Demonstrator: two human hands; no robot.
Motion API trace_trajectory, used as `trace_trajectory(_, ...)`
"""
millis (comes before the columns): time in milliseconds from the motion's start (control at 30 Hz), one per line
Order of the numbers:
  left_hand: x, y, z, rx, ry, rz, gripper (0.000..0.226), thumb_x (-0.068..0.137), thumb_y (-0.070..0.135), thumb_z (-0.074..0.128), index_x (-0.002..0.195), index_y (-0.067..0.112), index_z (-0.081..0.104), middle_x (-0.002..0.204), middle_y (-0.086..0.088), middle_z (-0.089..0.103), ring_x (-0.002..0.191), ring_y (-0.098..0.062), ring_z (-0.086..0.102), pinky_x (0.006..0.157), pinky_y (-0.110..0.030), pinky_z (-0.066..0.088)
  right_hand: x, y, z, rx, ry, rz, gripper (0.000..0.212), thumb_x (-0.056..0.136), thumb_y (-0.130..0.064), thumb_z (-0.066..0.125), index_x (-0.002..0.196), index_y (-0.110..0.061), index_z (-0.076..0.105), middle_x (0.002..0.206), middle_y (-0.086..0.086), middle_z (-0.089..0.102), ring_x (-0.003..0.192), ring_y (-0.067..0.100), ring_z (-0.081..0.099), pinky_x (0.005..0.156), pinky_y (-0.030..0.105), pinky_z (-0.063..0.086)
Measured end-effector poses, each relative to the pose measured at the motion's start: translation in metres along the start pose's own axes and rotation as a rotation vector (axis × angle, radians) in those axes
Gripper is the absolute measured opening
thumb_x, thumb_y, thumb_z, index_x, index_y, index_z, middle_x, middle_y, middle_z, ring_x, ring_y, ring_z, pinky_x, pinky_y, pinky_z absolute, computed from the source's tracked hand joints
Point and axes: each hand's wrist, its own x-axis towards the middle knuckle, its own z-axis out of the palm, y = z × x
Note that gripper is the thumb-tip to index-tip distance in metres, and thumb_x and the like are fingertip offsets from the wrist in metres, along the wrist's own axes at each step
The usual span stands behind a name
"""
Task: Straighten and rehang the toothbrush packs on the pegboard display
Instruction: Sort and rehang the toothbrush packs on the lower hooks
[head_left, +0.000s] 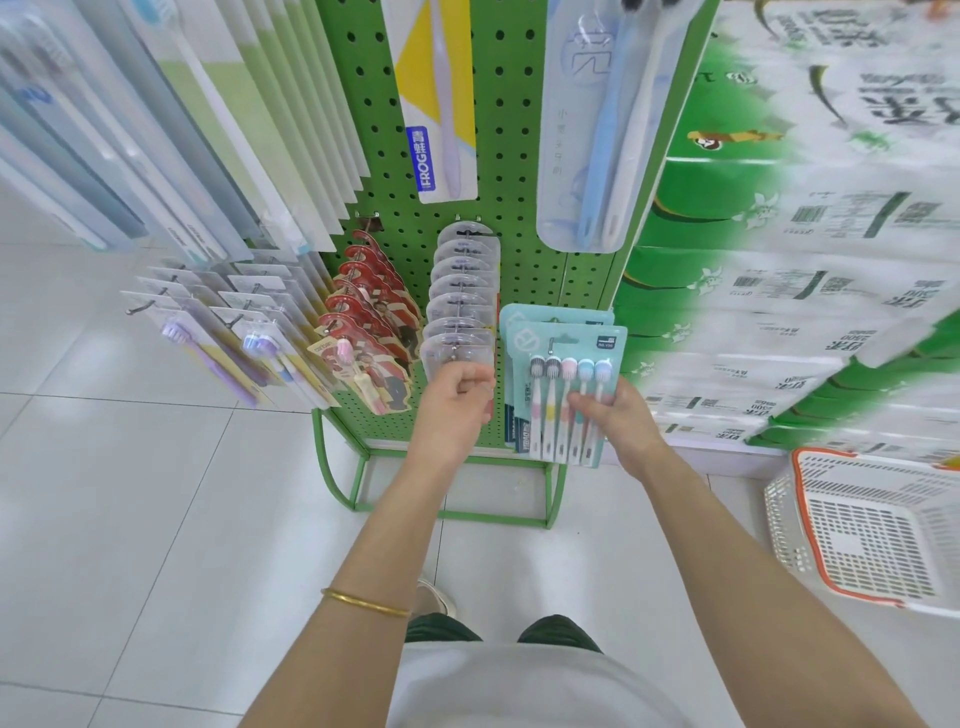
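Rehanging appeared underway: right hand (621, 418) gripped the teal pack (576, 345) low on the pegboard (519, 156), left hand (452, 400) curled at the clear packs (460, 312), hold indiscernible; next, its hang slot likely needed squaring on the peg (554, 344).

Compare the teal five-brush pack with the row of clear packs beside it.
The teal five-brush pack is a wide opaque card with five coloured brush heads; the clear packs are narrower, transparent, round-topped. The right hand holds the teal five-brush pack; the clear packs hang many deep in one row. Both sit low on the green pegboard.
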Motion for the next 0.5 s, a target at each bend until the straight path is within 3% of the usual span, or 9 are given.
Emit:
trace_trajectory(233, -0.009, -0.016, 0.010, -0.077, 0.092, -0.013, 0.024, 0.092, -0.001, 0.047, 0.089, 0.020, 0.059, 0.099, 0.003, 0.062, 0.089, -0.007, 0.059, 0.072, -0.021, 0.049, -0.022, 0.009, 0.007, 0.067, 0.008, -0.023, 0.013, 0.089, -0.009, 0.063, 0.098, -0.016, 0.059, 0.093, 0.004, 0.067, 0.088, 0.022, 0.066, 0.073, 0.030, 0.051)
trace_trajectory(500, -0.012, -0.023, 0.013, -0.119, 0.165, -0.036, 0.020, 0.091, -0.002, 0.048, 0.099, 0.011, 0.060, 0.094, 0.009, 0.059, 0.087, -0.006, 0.057, 0.081, -0.025, 0.051, -0.030, 0.013, 0.005, 0.098, -0.017, -0.020, 0.015, 0.089, -0.008, 0.063, 0.100, -0.017, 0.059, 0.098, 0.008, 0.068, 0.093, 0.026, 0.066, 0.089, 0.045, 0.052)
